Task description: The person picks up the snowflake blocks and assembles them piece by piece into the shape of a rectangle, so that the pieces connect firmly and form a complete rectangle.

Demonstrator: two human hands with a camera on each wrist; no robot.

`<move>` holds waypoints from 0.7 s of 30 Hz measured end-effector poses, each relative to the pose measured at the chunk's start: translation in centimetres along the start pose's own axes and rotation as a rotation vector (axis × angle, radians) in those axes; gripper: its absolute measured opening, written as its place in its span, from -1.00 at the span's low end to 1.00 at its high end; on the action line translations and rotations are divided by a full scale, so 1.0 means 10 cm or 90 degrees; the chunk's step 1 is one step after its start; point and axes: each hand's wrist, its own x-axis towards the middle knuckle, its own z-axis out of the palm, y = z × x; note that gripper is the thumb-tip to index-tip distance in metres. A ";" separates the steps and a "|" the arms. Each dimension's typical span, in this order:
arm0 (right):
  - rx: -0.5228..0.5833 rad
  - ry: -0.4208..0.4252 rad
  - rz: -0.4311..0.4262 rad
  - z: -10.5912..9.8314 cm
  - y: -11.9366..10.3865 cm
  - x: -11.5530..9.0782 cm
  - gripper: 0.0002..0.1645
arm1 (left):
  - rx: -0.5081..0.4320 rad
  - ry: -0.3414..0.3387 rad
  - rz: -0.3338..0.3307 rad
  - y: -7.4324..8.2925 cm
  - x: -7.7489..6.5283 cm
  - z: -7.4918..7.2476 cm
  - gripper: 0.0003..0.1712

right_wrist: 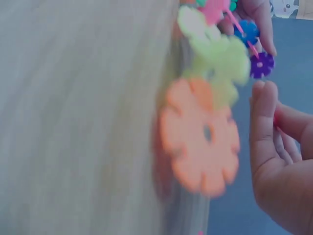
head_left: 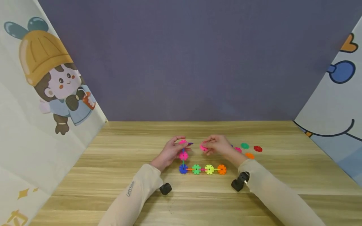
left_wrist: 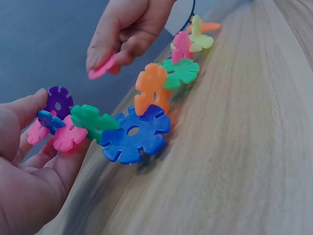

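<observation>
My left hand grips the far end of an L-shaped chain of notched plastic snowflake discs, holding it at a pink disc with a purple disc sticking out beside the thumb. From there the chain runs through a small blue disc, another pink disc and a green disc to the blue corner disc. To its right follow orange, green, pink and yellow discs, ending at an orange disc. A loose pink snowflake disc is pinched by my right hand, apart from the chain.
Loose discs lie right of the right hand: a green disc, a red disc, an orange disc and a pink disc. The wooden table meets a dark back panel and printed side panels.
</observation>
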 end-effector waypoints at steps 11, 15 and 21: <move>0.105 0.058 0.022 0.20 0.04 0.16 -0.84 | 0.004 0.005 -0.021 -0.03 0.05 0.02 -0.49; 0.115 0.058 0.032 0.24 0.05 0.20 -0.86 | 0.004 0.013 -0.034 -0.04 0.07 0.02 -0.52; 0.116 0.053 0.045 0.27 0.04 0.22 -0.85 | -0.001 0.018 -0.040 -0.06 0.08 0.02 -0.53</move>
